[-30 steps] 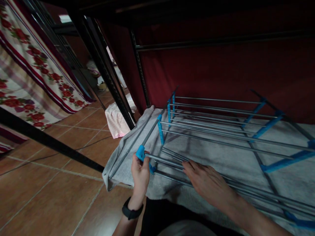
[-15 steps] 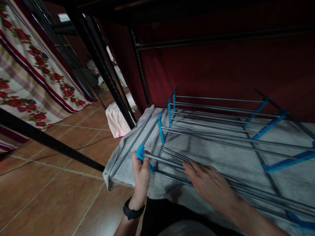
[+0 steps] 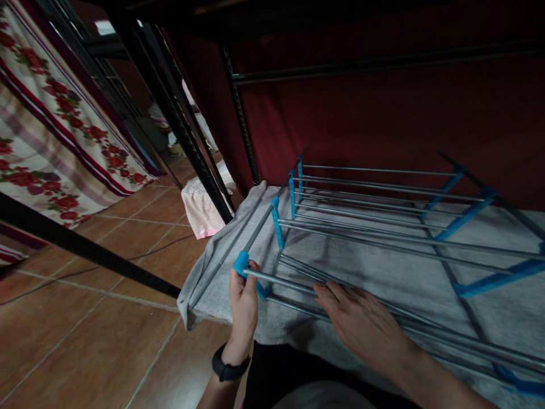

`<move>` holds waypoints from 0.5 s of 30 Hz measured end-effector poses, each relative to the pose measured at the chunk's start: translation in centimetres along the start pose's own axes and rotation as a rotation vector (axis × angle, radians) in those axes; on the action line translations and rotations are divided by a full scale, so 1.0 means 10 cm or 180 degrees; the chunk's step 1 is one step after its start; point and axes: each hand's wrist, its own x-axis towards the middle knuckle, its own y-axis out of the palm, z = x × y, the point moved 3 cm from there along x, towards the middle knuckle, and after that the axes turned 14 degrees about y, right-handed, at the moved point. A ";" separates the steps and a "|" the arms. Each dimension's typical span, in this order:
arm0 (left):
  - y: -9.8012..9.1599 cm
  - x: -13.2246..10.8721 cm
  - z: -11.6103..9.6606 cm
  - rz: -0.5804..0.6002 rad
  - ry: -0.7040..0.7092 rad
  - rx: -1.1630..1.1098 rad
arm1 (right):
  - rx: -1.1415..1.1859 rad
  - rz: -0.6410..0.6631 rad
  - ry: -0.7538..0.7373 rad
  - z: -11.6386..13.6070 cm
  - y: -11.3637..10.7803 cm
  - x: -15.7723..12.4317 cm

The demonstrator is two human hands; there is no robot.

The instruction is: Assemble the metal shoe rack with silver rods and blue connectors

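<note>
A metal shoe-rack-like frame (image 3: pixel 366 240) of grey tubes and blue plastic brackets lies on a grey cloth. My left hand (image 3: pixel 244 295) is closed around the blue corner connector (image 3: pixel 240 263) at the frame's near left, thumb and fingers at the end of a grey tube (image 3: pixel 283 281). Farther along that tube, my right hand (image 3: pixel 357 321) is closed over it, palm down. The right fingertips' undersides are hidden. Below the held tube another tube (image 3: pixel 293 307) runs from the lower end of the same bracket.
Loose thin rods (image 3: pixel 302 268) lie on the grey cloth (image 3: pixel 340 255) inside the frame. Black shelving posts (image 3: pixel 187 130) stand at the left, with a dark red curtain (image 3: pixel 383 119) behind. A cable (image 3: pixel 128 259) crosses the tiled floor (image 3: pixel 85 329).
The tube's left end sits slightly farther left against the blue connector. Both hands keep nearly the same places, and the view has shifted a little.
</note>
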 end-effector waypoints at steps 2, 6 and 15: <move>0.01 0.00 -0.03 -0.0016 0.0010 0.0101 | -0.0003 0.0004 -0.0021 0.00 0.01 0.00; 0.03 0.00 -0.08 -0.0004 0.0132 0.0390 | -0.0014 0.0021 -0.0034 0.01 0.02 0.01; 0.00 0.00 -0.03 0.0112 0.0228 0.0474 | 0.0149 0.0166 0.0099 0.00 0.03 0.04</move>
